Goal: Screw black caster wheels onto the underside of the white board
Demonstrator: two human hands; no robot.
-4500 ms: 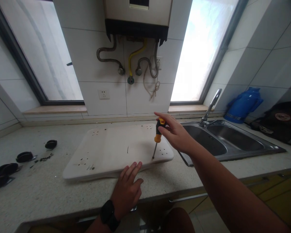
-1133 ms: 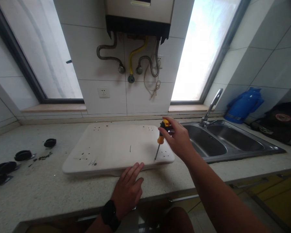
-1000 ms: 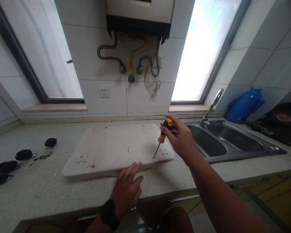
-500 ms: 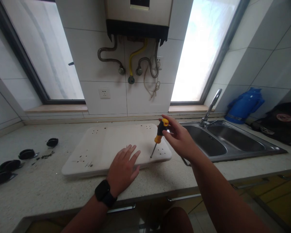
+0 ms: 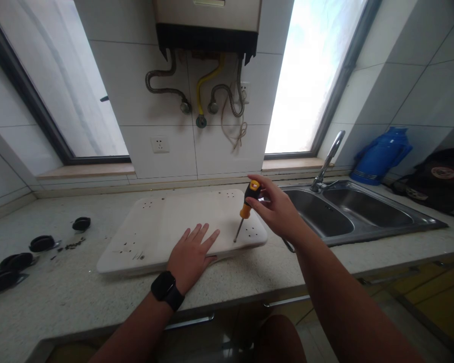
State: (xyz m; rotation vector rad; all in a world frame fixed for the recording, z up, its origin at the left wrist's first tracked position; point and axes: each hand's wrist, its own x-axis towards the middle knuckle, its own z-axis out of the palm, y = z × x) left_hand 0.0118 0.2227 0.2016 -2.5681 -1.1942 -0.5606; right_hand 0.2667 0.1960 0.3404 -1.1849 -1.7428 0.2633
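Note:
A white rectangular panel with rounded corners and groups of small dark holes lies flat on the counter. My right hand grips a yellow-and-black screwdriver by its handle. The shaft slants down to the left, and its tip meets the panel near the front right corner, beside a group of holes. My left hand rests with spread fingers on the panel's front edge, left of the tip. Whether a screw sits under the tip is too small to tell.
Several black casters stand on the left of the counter, beside a scatter of small dark screws. To the right are a steel double sink with a faucet, a blue thermos jug and a black bag.
The screwdriver tip has shifted slightly and my right hand sits a little further left around the handle. My left hand stays on the panel. The camera view has tilted slightly.

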